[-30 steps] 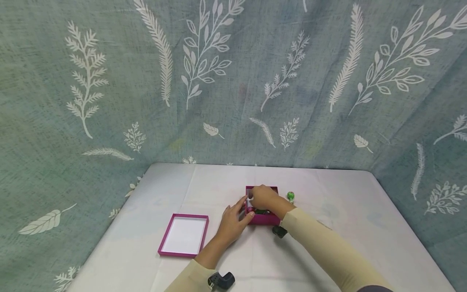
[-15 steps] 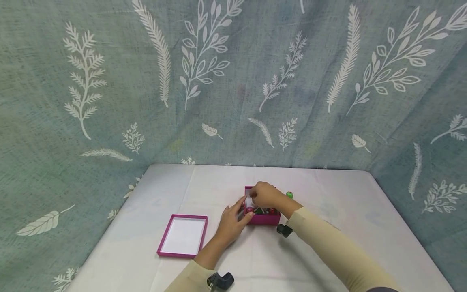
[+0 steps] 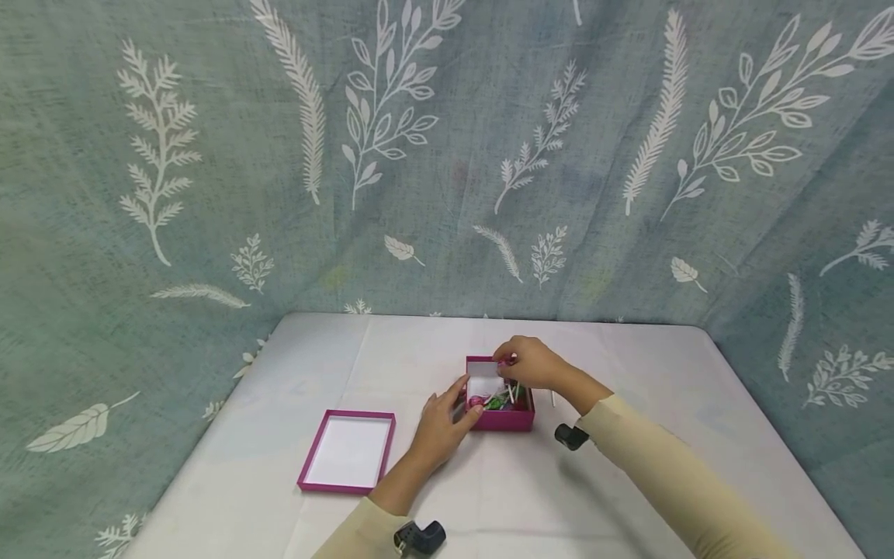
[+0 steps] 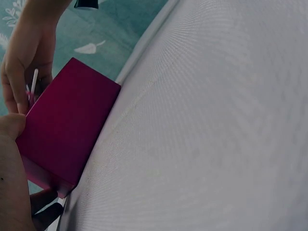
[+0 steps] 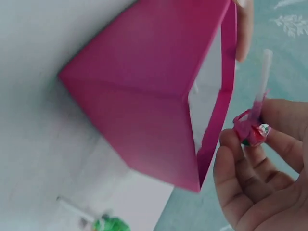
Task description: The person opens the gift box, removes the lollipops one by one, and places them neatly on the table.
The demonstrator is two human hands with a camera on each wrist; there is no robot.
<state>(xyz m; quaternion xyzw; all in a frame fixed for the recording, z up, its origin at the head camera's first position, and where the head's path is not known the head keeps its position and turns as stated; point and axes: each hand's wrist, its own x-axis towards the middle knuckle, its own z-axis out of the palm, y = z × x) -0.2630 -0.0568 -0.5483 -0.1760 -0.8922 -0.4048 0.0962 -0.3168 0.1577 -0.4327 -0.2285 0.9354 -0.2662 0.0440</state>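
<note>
A magenta box (image 3: 503, 421) stands uncovered on the table, with several lollipops (image 3: 498, 401) in its near part. My left hand (image 3: 440, 425) holds the box at its near-left corner, thumb on the front rim and fingers along the left side. Above the box's right side, my right hand (image 3: 534, 363) pinches a lollipop (image 5: 250, 127) in a pink wrapper by its head. Its white stick points upward in the right wrist view. A green-wrapped lollipop (image 5: 110, 224) lies on the table to the right of the box; the right hand mostly covers it in the head view.
A magenta-rimmed lid (image 3: 349, 450) with a white inside lies to the left of my left hand. The table (image 3: 628, 466) has a white cover. A green-blue curtain (image 3: 447, 155) with white leaf prints hangs behind it.
My right hand has risen out of the box and shifted right with the pink lollipop. More of the box's inside now shows. My left hand has stayed at the corner.
</note>
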